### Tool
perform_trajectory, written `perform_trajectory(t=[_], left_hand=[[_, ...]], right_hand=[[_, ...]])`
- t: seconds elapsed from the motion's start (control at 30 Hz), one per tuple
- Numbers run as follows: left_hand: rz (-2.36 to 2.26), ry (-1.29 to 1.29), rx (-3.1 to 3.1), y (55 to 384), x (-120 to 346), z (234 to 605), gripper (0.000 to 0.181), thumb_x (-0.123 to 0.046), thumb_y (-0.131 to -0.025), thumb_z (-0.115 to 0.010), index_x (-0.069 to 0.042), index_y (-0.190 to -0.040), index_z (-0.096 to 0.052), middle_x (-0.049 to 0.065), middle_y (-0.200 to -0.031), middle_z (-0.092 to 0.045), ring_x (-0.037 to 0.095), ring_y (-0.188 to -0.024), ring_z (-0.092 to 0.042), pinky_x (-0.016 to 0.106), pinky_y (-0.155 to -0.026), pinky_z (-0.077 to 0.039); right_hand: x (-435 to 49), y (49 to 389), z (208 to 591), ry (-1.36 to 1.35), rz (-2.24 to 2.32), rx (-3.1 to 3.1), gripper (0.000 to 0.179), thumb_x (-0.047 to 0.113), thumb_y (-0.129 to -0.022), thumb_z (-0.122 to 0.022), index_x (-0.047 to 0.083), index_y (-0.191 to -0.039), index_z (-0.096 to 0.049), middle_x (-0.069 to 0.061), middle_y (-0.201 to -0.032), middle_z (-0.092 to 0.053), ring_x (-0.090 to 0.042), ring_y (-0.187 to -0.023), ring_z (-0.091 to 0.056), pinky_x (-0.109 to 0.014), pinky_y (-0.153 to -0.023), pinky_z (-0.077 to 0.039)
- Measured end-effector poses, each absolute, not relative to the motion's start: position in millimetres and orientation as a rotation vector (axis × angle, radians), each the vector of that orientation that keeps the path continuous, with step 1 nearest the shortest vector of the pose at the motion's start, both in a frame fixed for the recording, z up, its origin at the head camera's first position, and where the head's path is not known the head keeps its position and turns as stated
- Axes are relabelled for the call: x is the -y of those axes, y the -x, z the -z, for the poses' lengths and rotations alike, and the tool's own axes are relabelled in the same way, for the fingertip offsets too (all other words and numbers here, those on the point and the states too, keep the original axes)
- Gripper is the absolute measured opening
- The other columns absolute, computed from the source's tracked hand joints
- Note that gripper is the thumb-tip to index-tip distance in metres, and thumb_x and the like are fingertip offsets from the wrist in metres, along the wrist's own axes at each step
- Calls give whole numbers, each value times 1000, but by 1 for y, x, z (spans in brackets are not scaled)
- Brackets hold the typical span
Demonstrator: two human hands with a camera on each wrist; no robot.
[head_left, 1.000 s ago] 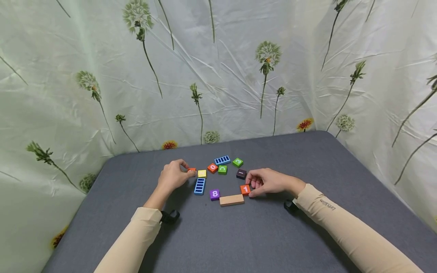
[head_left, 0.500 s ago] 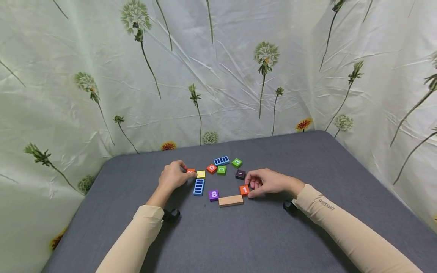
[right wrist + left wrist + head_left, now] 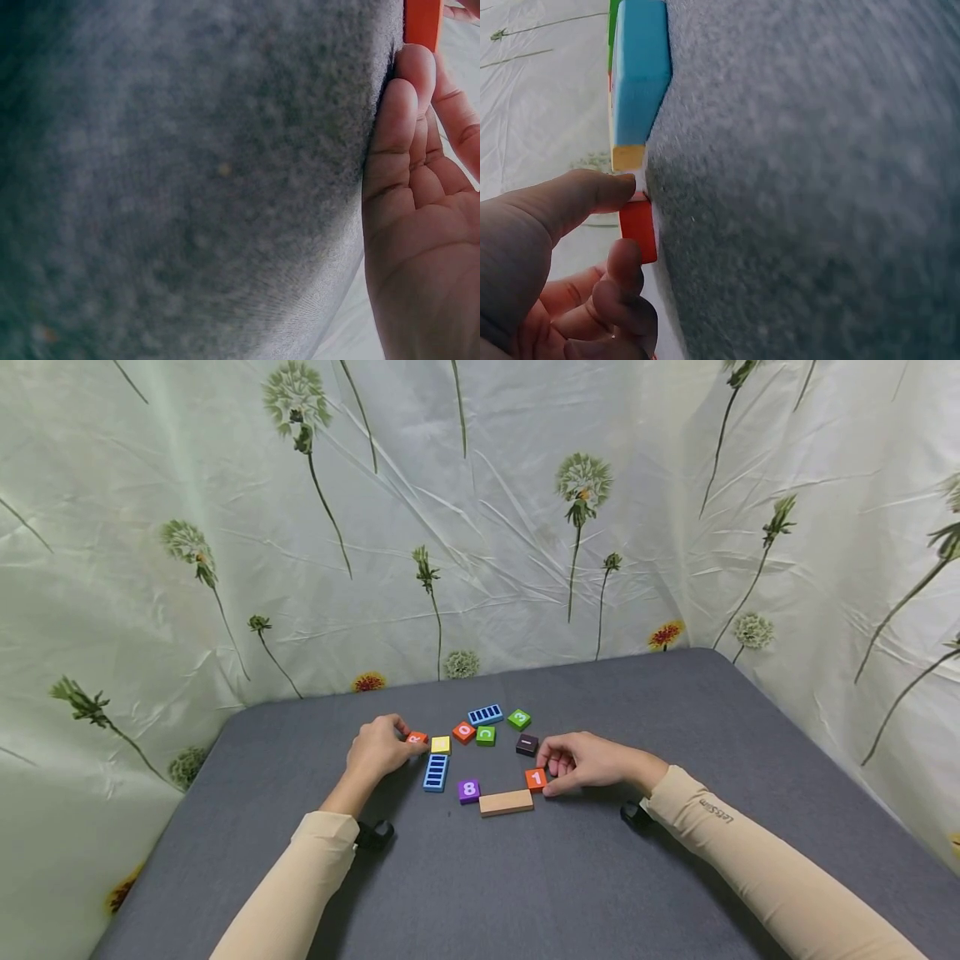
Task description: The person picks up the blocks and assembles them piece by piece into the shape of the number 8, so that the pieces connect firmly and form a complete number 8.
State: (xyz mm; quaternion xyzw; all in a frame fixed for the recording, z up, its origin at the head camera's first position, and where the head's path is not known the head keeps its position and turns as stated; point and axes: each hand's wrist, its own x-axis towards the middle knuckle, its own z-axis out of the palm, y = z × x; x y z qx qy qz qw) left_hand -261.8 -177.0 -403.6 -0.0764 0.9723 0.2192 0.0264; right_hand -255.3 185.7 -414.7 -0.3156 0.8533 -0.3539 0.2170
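My left hand (image 3: 378, 746) pinches an orange-red letter block (image 3: 416, 738) between thumb and fingertips; the left wrist view shows the thumb on one side of this red block (image 3: 638, 229). Its letter looks like an R, partly covered. Just right of it lies a yellow block (image 3: 441, 745), with a blue barred block (image 3: 436, 772) in front. On the right, my right hand (image 3: 592, 759) holds an orange block marked 1 (image 3: 535, 779) by its right side. That block touches the end of a plain wooden bar (image 3: 506, 803). A purple 8 block (image 3: 468, 791) meets the bar's other end.
Behind the hands lie an orange 0 block (image 3: 463, 732), a green C block (image 3: 486, 737), a green 3 block (image 3: 519, 719), a second blue barred block (image 3: 485, 715) and a black block (image 3: 527, 744). A flowered curtain (image 3: 510, 527) hangs behind the grey table (image 3: 480, 893).
A little more of the orange-red block's face shows beside my left thumb. The head view has drifted slightly. My right hand and the other blocks stay in nearly the same arrangement.
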Motion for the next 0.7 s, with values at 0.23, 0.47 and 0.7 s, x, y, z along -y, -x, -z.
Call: perform_trajectory(t=[0.23,0.47,0.7], left_hand=[[-709,166,-3004,263,186,408,37,-36,-87,-88,-11,-107,-70,6,-90,-68,23,-79,-58,36,-67,-42],[-841,70,-2966,266,198,413,35,-29,-87,-87,-6,-109,-71,6,-82,-71,19,-72,-59,32,-64,-42],[-921,70,-2941,264,203,413,33,-25,-89,-85,-5,-112,-71,3,-75,-65,16,-66,-53,30,-61,-41]], right_hand=[[-186,256,416,875,982,-2364,35,28,-90,-86,9,-112,-67,1,-93,-60,-12,-80,-55,-22,-70,-46],[-185,256,417,856,980,-2363,34,28,-90,-86,10,-111,-67,1,-93,-60,-12,-81,-55,-23,-71,-46],[-185,256,416,854,975,-2362,34,29,-90,-86,10,-112,-67,2,-93,-61,-12,-81,-56,-23,-71,-46]])
